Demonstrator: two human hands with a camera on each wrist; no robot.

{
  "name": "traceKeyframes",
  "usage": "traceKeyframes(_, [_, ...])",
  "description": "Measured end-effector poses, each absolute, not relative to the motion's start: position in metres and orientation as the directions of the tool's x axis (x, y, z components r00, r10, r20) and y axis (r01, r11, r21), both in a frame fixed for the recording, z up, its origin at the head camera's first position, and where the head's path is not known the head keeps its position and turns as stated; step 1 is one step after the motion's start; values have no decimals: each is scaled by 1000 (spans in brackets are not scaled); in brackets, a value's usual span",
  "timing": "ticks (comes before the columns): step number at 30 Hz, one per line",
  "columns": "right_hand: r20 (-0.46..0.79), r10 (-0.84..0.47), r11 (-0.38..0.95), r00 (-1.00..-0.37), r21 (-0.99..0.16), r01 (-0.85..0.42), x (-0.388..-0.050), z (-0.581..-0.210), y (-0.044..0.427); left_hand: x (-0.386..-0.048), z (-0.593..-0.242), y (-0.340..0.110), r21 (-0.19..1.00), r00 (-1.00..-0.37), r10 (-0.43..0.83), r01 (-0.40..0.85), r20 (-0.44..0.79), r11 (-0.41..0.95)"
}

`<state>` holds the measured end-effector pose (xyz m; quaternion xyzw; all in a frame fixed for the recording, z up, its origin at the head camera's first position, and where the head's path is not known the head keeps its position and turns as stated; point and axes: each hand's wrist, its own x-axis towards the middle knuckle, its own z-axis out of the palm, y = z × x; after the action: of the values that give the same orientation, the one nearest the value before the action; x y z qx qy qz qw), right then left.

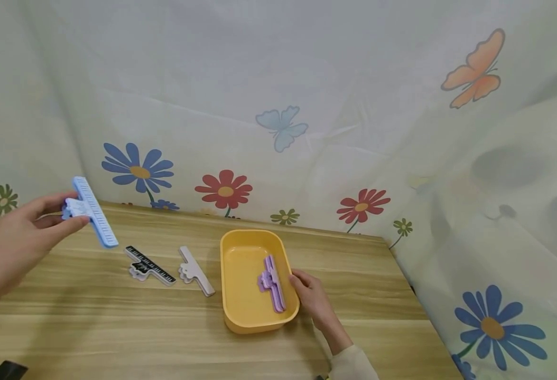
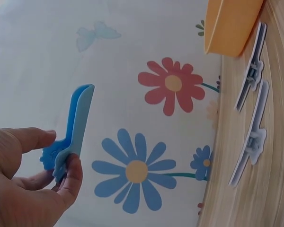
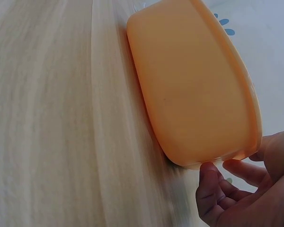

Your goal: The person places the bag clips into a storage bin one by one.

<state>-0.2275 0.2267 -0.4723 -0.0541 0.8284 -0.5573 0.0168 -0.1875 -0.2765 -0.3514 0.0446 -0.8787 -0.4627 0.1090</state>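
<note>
We've got a wrinkly flower-print sheet (image 1: 164, 58) behind a wood-grain table (image 1: 164, 332), w/ a smooth, round-cornered yellow bin (image 1: 242, 279) on it. Left hand (image 1: 24, 237)'s pinching the handles of a ridged, straight-edged blue clip (image 1: 93, 211), held up over the table's left side; right hand (image 1: 313, 295) pinches the bin's rim. Btwn 'em lie a piano-key blk clip (image 1: 150, 265) + plain wht clip (image 1: 198, 270); glossy purple clip (image 1: 274, 285)'s in the bin.

The tub (image 1: 241, 287) stands on the surface (image 1: 141, 332), one clip (image 1: 275, 287) inside it. Left of it come a second clip (image 1: 195, 270), a third clip (image 1: 152, 266), then the left hand (image 1: 22, 238); right of it, the right hand (image 1: 314, 295).
</note>
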Motion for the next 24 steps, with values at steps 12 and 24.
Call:
traceKeyframes(12, [24,-117,353,-993,-933,-64,-221,-458,221,-193,-352,-252,809,-985,-40,117,171,576])
traceKeyframes(24, [36,-120,358,-992,-930,-77,-206,-433,212,-195,-349,-223,844,-983,96,185,158,504])
